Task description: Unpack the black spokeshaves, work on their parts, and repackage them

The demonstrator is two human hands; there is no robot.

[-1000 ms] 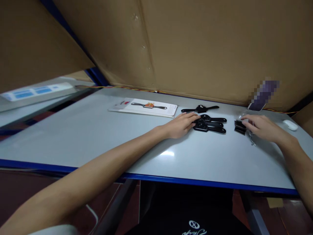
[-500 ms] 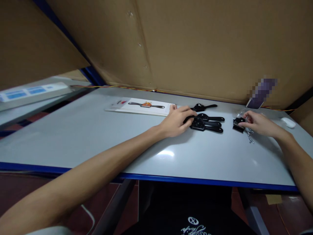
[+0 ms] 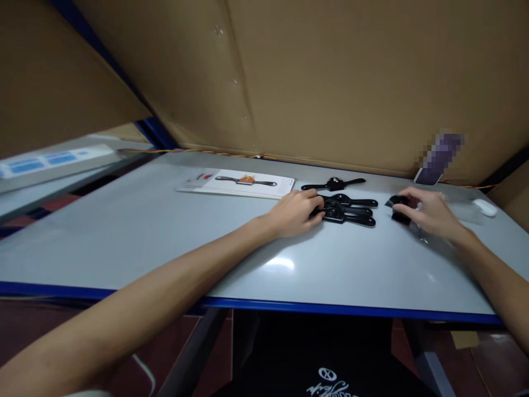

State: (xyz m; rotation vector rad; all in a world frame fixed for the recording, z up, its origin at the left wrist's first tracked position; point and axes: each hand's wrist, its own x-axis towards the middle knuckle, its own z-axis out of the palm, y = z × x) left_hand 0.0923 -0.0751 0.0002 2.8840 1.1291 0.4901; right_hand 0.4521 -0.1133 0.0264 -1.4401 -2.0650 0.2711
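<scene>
Black spokeshave bodies (image 3: 357, 220) lie side by side on the table, handles pointing right. Over their left ends rests my left hand (image 3: 295, 212), fingers curled around the handles; how many it touches is hidden. Just behind them lies another spokeshave (image 3: 334, 183), with a fitting on its middle. To the right, my right hand (image 3: 430, 212) pinches a small flat black metal piece (image 3: 397, 200), slightly blurred. More dark pieces (image 3: 400, 217) sit right under it. Beneath that hand, small silvery screws (image 3: 422, 238) are partly hidden.
A printed card package (image 3: 248, 183) showing a spokeshave lies at the left back. A phone (image 3: 433, 165) leans at the back right, near a white mouse (image 3: 485, 207) and clear plastic (image 3: 463, 209). A cardboard wall (image 3: 330, 82) closes the far side; the table's blue edge (image 3: 289, 304) is nearest me.
My right hand has taken hold of a small black piece and moved slightly left with it. My left hand has slid a little left, uncovering more of the rear spokeshave.
</scene>
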